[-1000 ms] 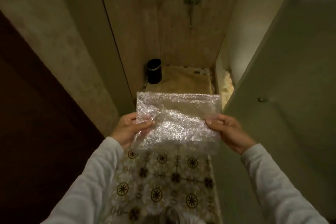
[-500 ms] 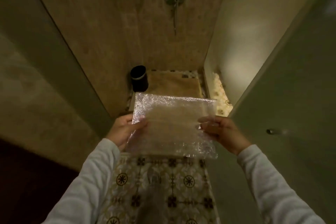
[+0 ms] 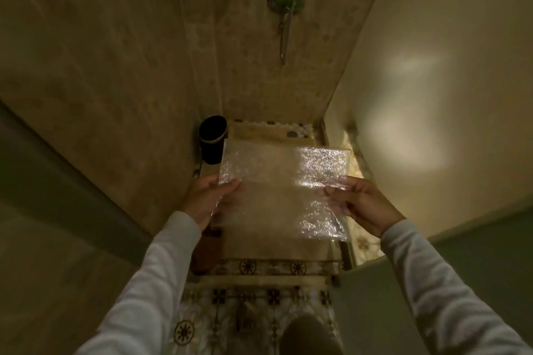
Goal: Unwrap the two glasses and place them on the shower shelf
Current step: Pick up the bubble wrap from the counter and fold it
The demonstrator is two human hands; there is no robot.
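Bubble wrap (image 3: 284, 193) stretches flat, pinched between left hand (image 3: 209, 200) and right hand (image 3: 364, 204).

bubble wrap (image 3: 284, 193) carried forward over shower floor, hands wider apart

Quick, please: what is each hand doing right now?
Left hand: shut on the bubble wrap.
Right hand: shut on the bubble wrap.
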